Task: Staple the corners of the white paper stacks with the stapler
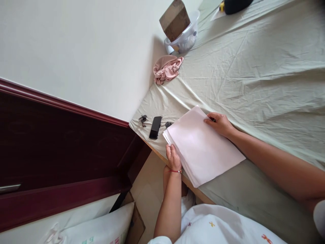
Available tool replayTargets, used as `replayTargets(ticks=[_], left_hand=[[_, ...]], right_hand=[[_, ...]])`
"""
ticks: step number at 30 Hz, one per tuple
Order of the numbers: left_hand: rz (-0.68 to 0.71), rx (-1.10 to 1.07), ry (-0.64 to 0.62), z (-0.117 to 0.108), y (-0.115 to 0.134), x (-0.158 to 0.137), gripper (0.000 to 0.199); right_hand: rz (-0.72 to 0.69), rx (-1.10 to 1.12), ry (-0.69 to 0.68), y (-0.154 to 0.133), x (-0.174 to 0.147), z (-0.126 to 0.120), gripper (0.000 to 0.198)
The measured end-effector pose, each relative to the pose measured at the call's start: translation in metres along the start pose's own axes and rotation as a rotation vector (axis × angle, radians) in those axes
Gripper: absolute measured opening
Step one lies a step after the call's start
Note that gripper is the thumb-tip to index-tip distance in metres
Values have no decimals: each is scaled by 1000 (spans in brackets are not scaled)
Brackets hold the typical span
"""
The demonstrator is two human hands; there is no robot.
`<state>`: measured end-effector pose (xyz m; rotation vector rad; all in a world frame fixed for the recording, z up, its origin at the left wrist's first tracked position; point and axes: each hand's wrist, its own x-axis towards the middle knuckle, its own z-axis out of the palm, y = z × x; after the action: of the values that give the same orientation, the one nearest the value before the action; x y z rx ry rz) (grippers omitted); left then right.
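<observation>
A stack of white paper lies tilted over the near edge of the cloth-covered surface, its sheets slightly fanned along the left side. My left hand, with a red bracelet at the wrist, grips the stack's left edge. At the upper right edge my right hand pinches the paper between thumb and fingers. A small dark item shows by the right fingers, too little of it to name. Just beyond the paper's left corner sit a black phone and a small black object, partly hidden.
Keys lie near the corner by the wall. Farther back are a pink cloth and a clear plastic basin holding a cardboard box. A dark red door stands left; a white sack rests below.
</observation>
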<state>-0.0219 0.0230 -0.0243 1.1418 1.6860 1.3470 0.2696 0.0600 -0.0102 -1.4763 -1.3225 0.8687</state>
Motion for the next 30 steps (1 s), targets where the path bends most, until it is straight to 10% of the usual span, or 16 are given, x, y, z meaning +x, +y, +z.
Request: replayTargets(ticks=[30], left_hand=[[84, 33, -28, 4, 5, -3, 48]], right_hand=[[-5, 14, -31, -3, -2, -1, 24]])
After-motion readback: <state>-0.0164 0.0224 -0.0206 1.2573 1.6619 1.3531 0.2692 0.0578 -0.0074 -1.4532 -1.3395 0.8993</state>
